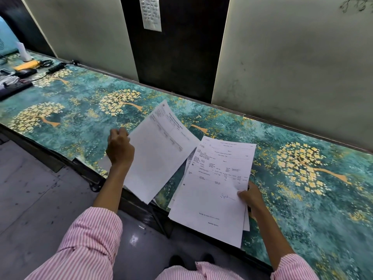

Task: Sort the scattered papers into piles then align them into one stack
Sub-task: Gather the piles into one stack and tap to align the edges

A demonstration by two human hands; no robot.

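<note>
Nearest, over the front edge of the table (80,102): pinching a bundle of papers (214,186) by its right side with the right hand (251,197), thumb pressed on top, other fingers hidden beneath; sheets fanned and uneven, lower ends hanging past the edge. Just left and a little further out: gripping a single sheet (159,150) by its left edge with the left hand (120,146), fingers curled, tips out of sight, sheet lifted and tilted, right corner meeting the bundle. Under that hand, a pale corner (104,164), possibly one more sheet; cannot tell. Judged well along: gathering nearly done, no other loose papers seen. Left to do: join sheet to bundle, square the edges, set down one stack. Furthest, at the left end: a yellow envelope (26,65) and a comb (55,68).
</note>
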